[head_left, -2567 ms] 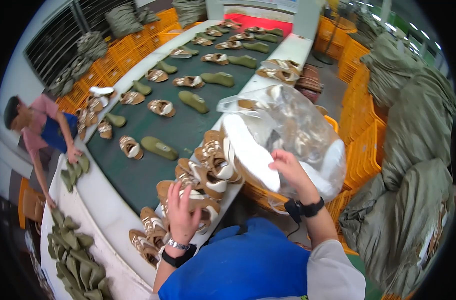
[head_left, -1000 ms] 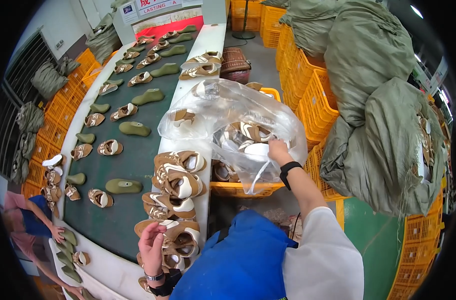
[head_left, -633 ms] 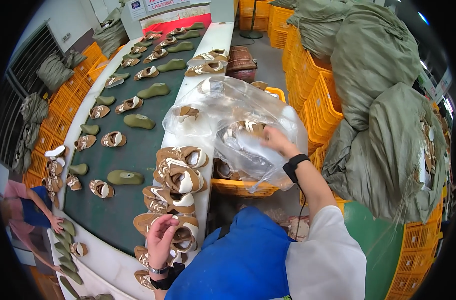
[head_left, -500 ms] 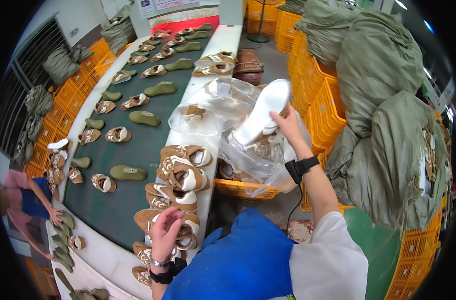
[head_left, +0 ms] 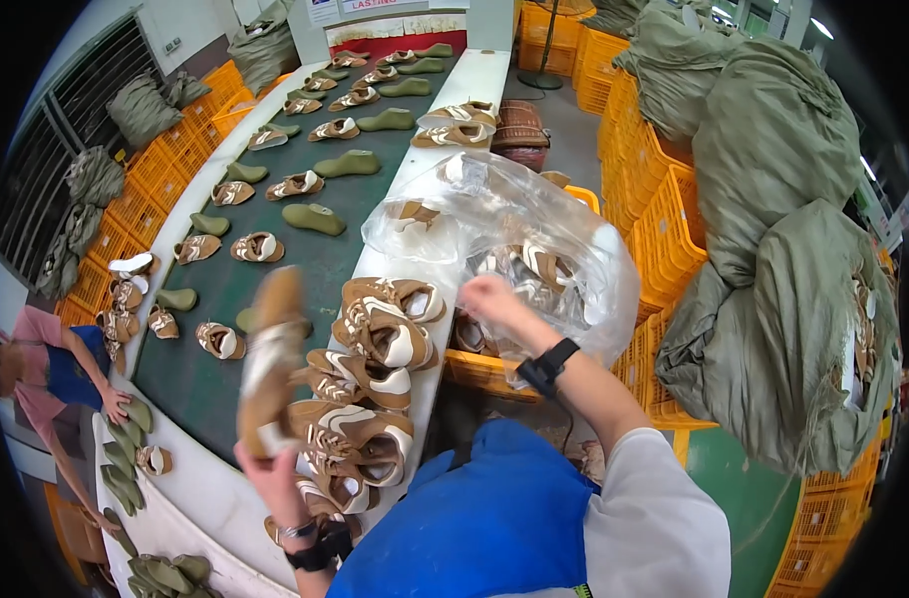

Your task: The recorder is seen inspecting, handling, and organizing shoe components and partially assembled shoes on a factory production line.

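Dark green belting (head_left: pixel 195 409) is stretching away from you, bordered by white strips of table (head_left: pixel 474 78). Your left grip (head_left: pixel 270 483) is clamping one end of a brown-and-white sneaker (head_left: pixel 272 364), blurred, its other end pointing up and away from you over the near part of the belting. Your right grip (head_left: pixel 492 299) is hanging with fingers curled at a clear plastic bag (head_left: pixel 519 204); you cannot tell from here whether it is pinching the film.

Between your arms, a row of brown-and-white sneakers (head_left: pixel 375 439) is lying crowded along the right-hand strip. More sneakers (head_left: pixel 544 264) are showing inside the bag, which is spreading over an orange crate (head_left: pixel 494 374) and onto the strip. Farther out, green shoe lasts (head_left: pixel 347 162) and single sneakers are sitting spaced along the belting. On your left, a co-worker's hand (head_left: pixel 116 401) is resting on lined-up lasts (head_left: pixel 123 453). Stacked orange crates (head_left: pixel 674 234) and bulging grey-green sacks (head_left: pixel 813 329) are filling your right side.
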